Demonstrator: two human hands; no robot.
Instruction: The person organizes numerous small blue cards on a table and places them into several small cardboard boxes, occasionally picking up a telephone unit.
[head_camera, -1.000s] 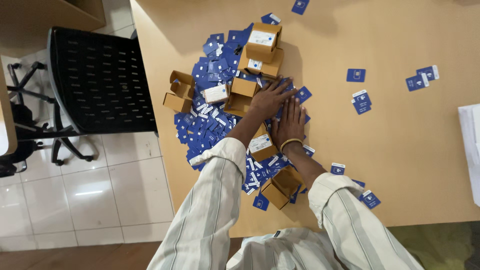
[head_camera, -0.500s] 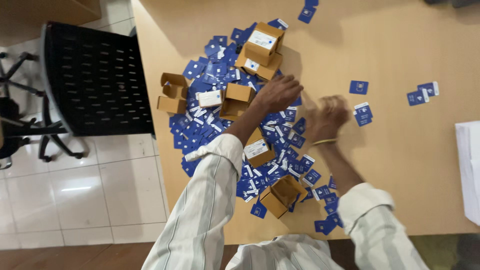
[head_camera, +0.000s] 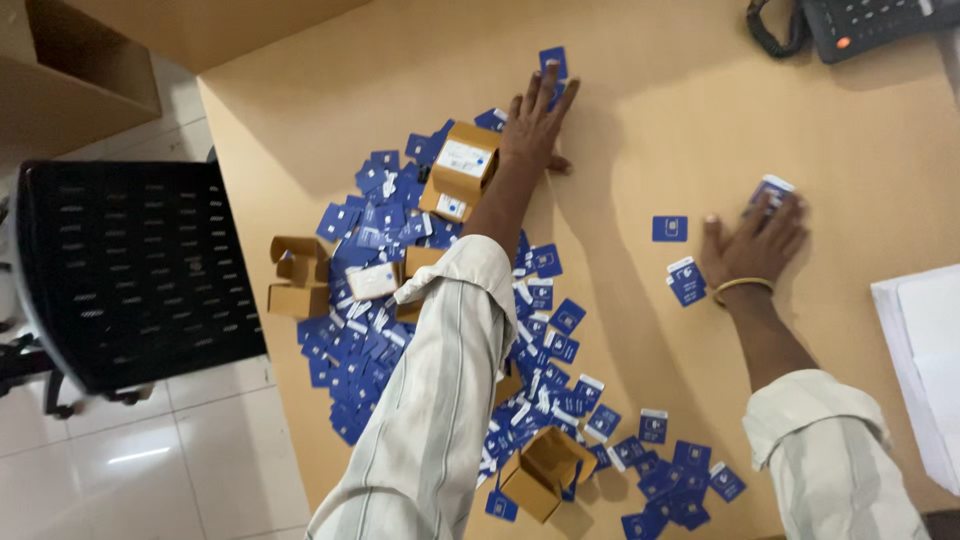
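Flat-palmed, both hands press down, gripping nothing. Left hand (head_camera: 535, 125) now reaches to upper centre, fingers spread over a stray blue card (head_camera: 552, 62); right hand (head_camera: 750, 243) has swung out to the right, covering a card (head_camera: 772, 189). A second ago both sat together on the card pile (head_camera: 420, 300), so the sweep has widened to outliers. Labelled cardboard box (head_camera: 460, 165) closed, contents hidden; open box (head_camera: 540, 480) at bottom centre looks empty.

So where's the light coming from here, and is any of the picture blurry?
Head view: arm shadows fall rightward across the table, so light seems to come from the left; a window-like glare shows on the floor tile; left hand and right hand look fairly sharp; the sleeves at the bottom edge look softer.
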